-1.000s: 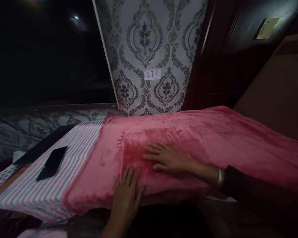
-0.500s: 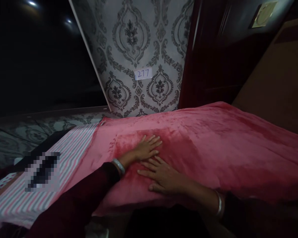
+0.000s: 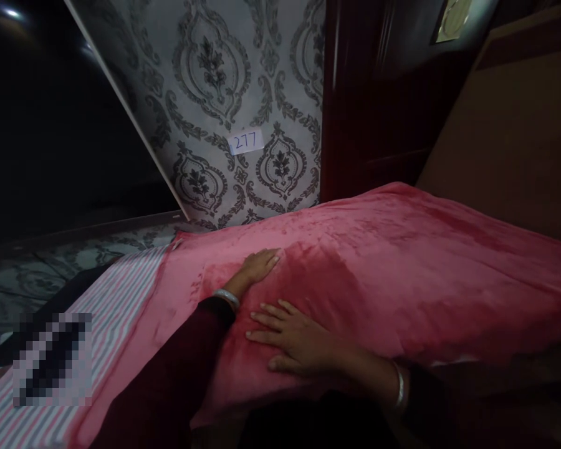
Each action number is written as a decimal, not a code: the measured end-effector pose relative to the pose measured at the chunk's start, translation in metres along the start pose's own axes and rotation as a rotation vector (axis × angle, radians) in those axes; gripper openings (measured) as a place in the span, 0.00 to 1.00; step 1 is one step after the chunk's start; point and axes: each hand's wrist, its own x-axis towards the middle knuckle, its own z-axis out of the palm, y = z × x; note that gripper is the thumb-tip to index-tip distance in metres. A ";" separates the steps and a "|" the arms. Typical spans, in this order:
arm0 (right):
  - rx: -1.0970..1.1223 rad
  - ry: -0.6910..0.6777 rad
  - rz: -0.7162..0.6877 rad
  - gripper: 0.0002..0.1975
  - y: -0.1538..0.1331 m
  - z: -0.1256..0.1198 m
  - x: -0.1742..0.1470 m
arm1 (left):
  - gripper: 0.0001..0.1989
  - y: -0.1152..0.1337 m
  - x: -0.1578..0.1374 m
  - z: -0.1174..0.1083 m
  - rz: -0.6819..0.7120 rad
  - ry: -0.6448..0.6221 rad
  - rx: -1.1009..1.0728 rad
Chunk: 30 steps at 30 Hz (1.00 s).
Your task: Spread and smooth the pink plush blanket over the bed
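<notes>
A plush pink-red blanket (image 3: 393,262) lies spread over a raised surface in front of me. My left hand (image 3: 260,264) rests on it, palm down, fingers stretched out toward the right and holding nothing. Nearer to me, my right hand (image 3: 297,337) lies flat on the same blanket with its fingers spread toward the left. Around both hands the pile shows a darker, brushed patch. A silvery bracelet circles each wrist.
A striped cloth (image 3: 126,293) lies along the blanket's left side, partly covered by a pixelated patch. Behind stand a large dark screen (image 3: 65,137), a patterned wall (image 3: 243,81) with a paper label (image 3: 245,142) reading 277, a dark red door (image 3: 369,93) and a brown panel (image 3: 518,137).
My left hand has moved forward, away from my right hand, so a gap now separates them. The right hand stays flat on the blanket. The view has shifted to the right.
</notes>
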 end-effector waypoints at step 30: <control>-0.179 0.086 0.165 0.29 0.026 -0.020 -0.073 | 0.40 0.089 0.079 0.014 0.045 -0.216 0.027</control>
